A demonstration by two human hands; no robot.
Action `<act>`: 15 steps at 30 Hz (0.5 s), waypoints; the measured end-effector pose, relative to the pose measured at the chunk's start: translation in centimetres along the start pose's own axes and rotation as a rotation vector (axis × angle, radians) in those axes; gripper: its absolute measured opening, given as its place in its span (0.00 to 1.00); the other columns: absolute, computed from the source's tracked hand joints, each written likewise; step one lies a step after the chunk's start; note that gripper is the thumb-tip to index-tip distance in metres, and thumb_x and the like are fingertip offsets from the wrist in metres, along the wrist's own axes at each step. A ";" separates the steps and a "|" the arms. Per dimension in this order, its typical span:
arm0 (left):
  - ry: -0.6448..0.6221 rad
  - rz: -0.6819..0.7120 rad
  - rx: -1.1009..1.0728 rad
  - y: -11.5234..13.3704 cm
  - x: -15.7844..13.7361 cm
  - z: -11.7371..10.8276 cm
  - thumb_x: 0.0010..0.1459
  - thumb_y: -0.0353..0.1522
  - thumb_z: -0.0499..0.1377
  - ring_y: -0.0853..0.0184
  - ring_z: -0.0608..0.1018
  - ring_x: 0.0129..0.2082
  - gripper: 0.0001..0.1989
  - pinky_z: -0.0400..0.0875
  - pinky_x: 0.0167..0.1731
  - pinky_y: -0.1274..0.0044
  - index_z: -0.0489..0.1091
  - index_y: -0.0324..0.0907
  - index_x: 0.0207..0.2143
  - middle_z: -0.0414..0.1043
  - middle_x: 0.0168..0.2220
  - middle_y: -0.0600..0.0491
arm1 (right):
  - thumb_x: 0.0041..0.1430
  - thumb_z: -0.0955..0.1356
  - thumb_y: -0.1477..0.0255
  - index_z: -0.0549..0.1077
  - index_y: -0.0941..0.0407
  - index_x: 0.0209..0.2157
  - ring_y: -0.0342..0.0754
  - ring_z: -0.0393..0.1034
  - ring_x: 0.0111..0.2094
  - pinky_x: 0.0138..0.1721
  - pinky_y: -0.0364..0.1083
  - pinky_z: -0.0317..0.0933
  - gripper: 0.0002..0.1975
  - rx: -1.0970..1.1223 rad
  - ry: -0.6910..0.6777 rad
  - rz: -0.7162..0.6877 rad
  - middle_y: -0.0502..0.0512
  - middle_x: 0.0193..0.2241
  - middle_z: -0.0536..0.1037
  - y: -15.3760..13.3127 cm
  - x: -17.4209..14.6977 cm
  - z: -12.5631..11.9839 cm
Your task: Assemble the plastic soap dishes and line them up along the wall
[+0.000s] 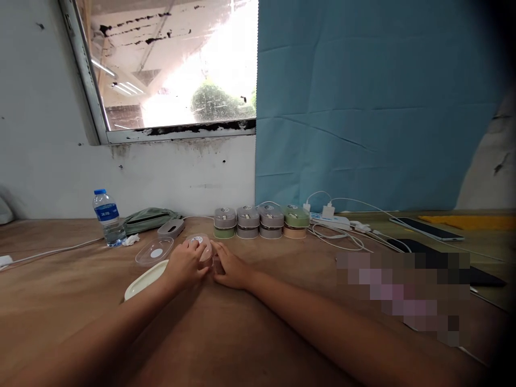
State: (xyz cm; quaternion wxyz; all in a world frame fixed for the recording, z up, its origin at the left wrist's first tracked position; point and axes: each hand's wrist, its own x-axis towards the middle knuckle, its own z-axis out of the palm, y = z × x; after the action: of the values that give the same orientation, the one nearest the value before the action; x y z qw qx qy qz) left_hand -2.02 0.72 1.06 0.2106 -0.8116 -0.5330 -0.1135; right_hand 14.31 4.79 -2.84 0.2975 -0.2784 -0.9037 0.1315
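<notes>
My left hand (186, 264) lies over a pink round-cornered container (206, 250), its fingers bent onto the top around a white round label. From the right side, my right hand (230, 266) grips the same container, thumb low and fingers against its wall. Part of the container is hidden by the hands. Just left of it lies a clear plastic lid (145, 255) with a white round sticker. A cream oval dish (142, 280) is partly covered by my left forearm. Behind them sits a grey oval piece with a slot (171, 229).
Several two-tier lunch-box-like containers (247, 220) stand in a row at the back. A water bottle (108, 220), crumpled tissue (131, 239) and green pouch (150, 219) are at the left. Cables, a power strip (330, 220) and a phone (427, 228) lie at the right.
</notes>
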 end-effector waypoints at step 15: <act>-0.105 -0.253 -0.054 -5.6 8.2 7.0 0.50 0.27 0.52 0.60 0.70 0.43 0.20 0.62 0.40 0.74 0.60 0.39 0.48 0.65 0.47 0.44 | 0.48 0.60 0.78 0.67 0.56 0.33 0.49 0.63 0.33 0.36 0.46 0.58 0.09 -0.339 -0.150 0.046 0.55 0.30 0.70 -2.4 -12.2 -8.3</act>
State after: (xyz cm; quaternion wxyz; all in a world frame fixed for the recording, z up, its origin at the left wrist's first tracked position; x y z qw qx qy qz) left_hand -4.06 12.55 -0.57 0.1444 -0.7481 -0.6382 -0.1107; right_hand 26.50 -3.62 -1.04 0.1750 -0.3347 -0.9259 0.0045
